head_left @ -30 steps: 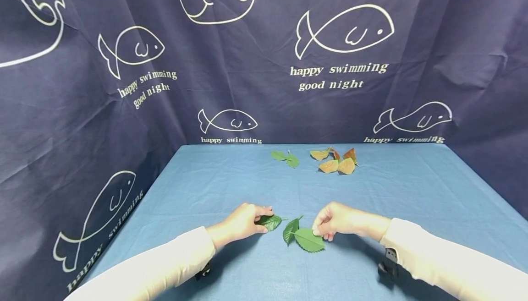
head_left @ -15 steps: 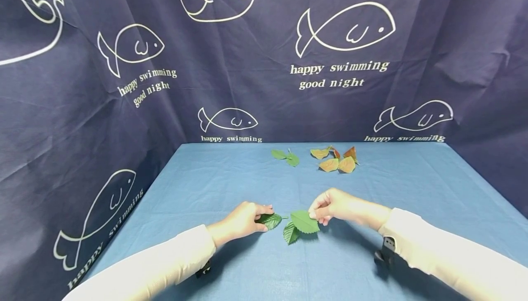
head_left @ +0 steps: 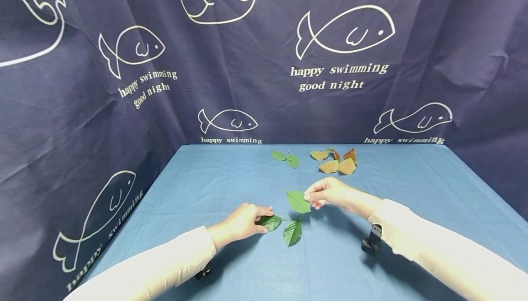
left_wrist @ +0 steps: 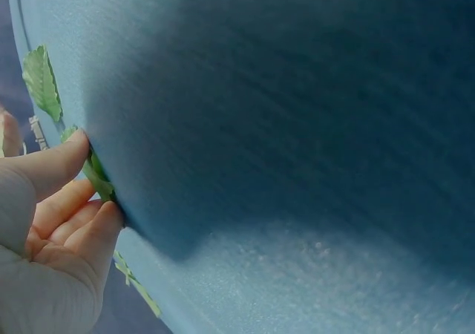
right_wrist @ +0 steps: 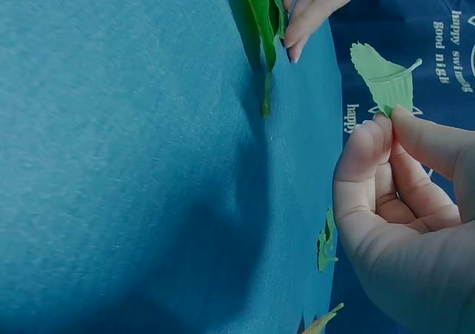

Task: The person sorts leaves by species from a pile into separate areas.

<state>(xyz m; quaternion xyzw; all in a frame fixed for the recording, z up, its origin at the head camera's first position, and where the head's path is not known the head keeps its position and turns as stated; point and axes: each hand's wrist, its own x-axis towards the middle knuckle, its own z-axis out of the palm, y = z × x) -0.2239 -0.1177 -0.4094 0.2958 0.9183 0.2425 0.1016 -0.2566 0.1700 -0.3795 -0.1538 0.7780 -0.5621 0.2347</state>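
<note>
My left hand (head_left: 244, 221) rests low on the blue cloth, holding a dark green leaf (head_left: 272, 222) between thumb and fingers; part of that leaf is hidden by the fingers. With thumb and forefinger, my right hand (head_left: 330, 193) pinches a lighter green leaf (head_left: 298, 201) by its edge. In the right wrist view this light leaf (right_wrist: 386, 78) stands up from the fingertips, raised off the cloth. Just below it in the head view, another dark green leaf (head_left: 292, 233) lies on the cloth, its stem pointing away from me.
Farther back on the blue cloth (head_left: 222, 177) lie small green leaves (head_left: 292, 160). To their right is a group of several yellow and orange-brown leaves (head_left: 329, 166). A dark blue curtain (head_left: 264, 72) with white fish drawings hangs behind the table and along its sides.
My right hand has lifted the light green leaf off the dark leaf and carried it away from me and slightly left, uncovering the dark leaf. My left hand stays in place.
</note>
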